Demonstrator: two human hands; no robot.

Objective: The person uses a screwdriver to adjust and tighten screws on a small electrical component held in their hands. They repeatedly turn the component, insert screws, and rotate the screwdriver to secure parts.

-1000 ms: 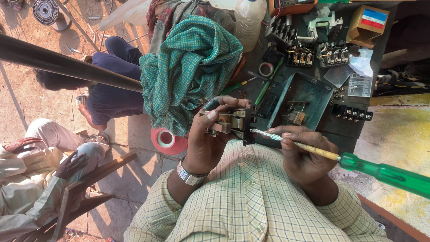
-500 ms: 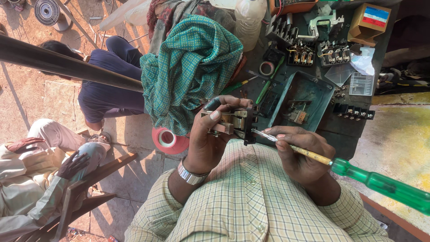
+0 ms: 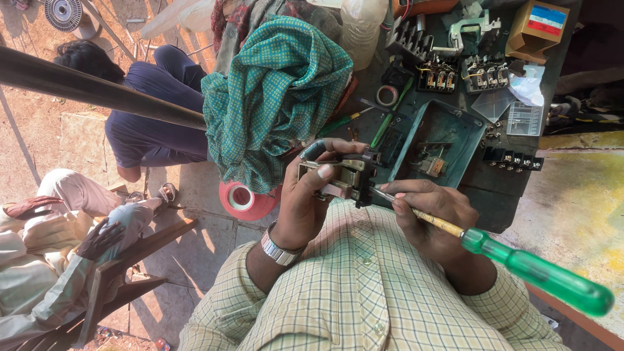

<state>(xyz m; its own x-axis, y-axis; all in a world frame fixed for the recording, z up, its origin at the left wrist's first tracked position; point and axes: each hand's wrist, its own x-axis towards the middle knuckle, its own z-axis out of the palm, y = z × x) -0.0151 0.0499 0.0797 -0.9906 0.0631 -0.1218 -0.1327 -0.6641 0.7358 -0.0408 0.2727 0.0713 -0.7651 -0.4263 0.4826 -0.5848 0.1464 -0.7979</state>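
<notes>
The left hand (image 3: 311, 198) is wrapped around a small electrical switch block (image 3: 348, 177) of metal and black plastic, thumb laid across its near face and fingers curled over the far side, holding it up just above the checked shirt front. The right hand (image 3: 426, 214) is closed around the yellow shaft of a green-handled screwdriver (image 3: 520, 263), gripping it low, near the blade, like a pencil. The metal tip meets the block's right edge, and the long green handle trails away to the right past the wrist.

By the look of it, the step in hand is working a screw or terminal on the block; whether it is being loosened or tightened cannot be told. The next move would seem to call for a steady left grip, with the tip kept seated and square to the part while the shaft is turned between the fingers.

The left wrist, with a metal watch (image 3: 278, 248), is bent inward; both forearms come up from the bottom of the view and meet close to the chest.

Just beyond the hands lies the dark bench (image 3: 484, 188), with an open teal metal box (image 3: 445, 123) on it and more black switch blocks (image 3: 465, 75) farther off. A green checked cloth (image 3: 276, 91) is heaped beyond the left hand, and a red tape roll (image 3: 244, 200) sits just beside that hand's wrist.
</notes>
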